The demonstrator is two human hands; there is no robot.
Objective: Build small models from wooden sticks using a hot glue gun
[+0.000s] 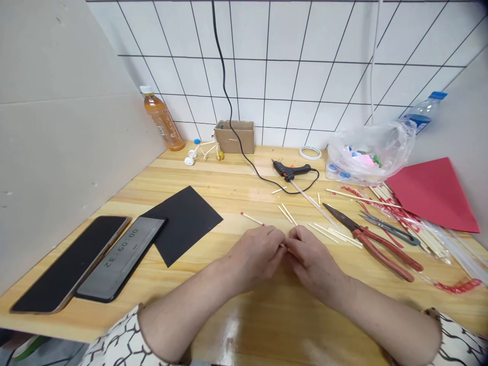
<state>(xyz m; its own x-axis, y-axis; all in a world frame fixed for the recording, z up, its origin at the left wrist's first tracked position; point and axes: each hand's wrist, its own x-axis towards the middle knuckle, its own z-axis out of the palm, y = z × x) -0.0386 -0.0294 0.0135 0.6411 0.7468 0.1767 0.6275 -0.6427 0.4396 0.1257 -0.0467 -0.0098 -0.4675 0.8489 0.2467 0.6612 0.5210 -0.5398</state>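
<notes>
Two bare hands met over the wooden table [244, 325], the left hand [253, 256] and the right hand [314, 262] almost touching at the fingertips. Their fingers [272, 244] were curled and pressed together, pinching a thin pale stick [282, 245] of which only a sliver showed; the fingers hid the rest, so its full length and which fingers bore it could not be made out. Just ahead of the left hand lay a red-tipped matchstick [251, 218]. Loose pale sticks [335, 235] lay beyond the right hand, beside red-handled pliers [385, 249] and dark-handled scissors [392, 230], whose tips were close together. Farther back sat a glue gun [292, 170], its black cord [229, 101] running up the tiled wall. A black card [186, 223] partly lay under a flat device [122, 256] with upside-down digits, next to a phone [68, 264]. A small stick bicycle [204, 151] stood by a cardboard box [234, 137]. A plastic bag [366, 152] blurred its contents, and red paper [432, 193] ran toward the right edge. Patterned sleeves [118, 340] were cut off below.
</notes>
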